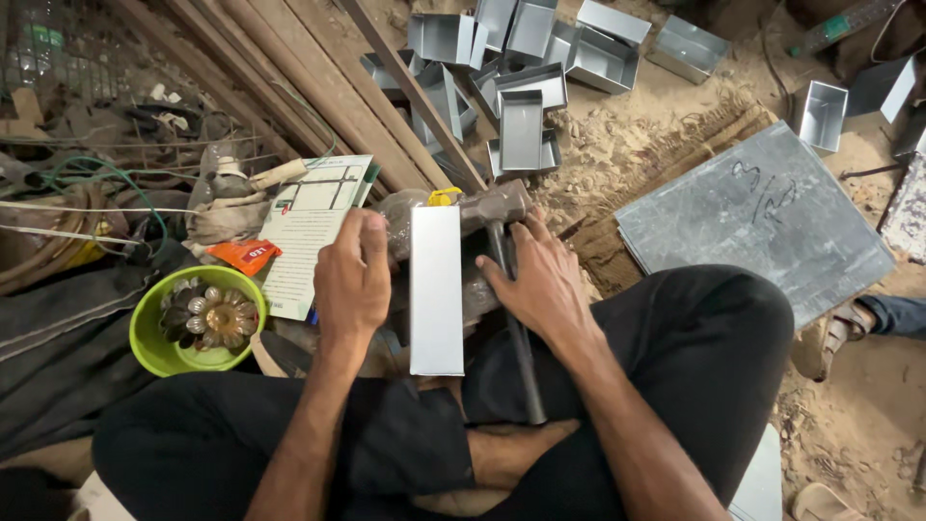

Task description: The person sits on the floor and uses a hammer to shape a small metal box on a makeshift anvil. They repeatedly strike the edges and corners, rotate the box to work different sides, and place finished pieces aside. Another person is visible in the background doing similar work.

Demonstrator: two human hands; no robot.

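Observation:
I sit cross-legged on sandy ground. A long folded strip of grey sheet metal point(436, 289) lies lengthwise in front of me on a dark metal block. My left hand point(351, 280) grips its left edge, thumb near the top. My right hand point(540, 280) rests on its right side, fingers spread over a hammer point(502, 241) whose heavy head lies by the strip's far end and whose dark handle runs back toward my leg. Whether the right hand grips the hammer or only presses on it is unclear.
A pile of several finished open sheet-metal boxes point(526, 68) lies ahead. A flat metal sheet point(752, 217) lies right. A green bowl point(154, 352) with metal flower pieces and a printed paper point(309, 232) sit left, beside wooden planks point(318, 87). Another person's sandalled foot point(834, 333) is right.

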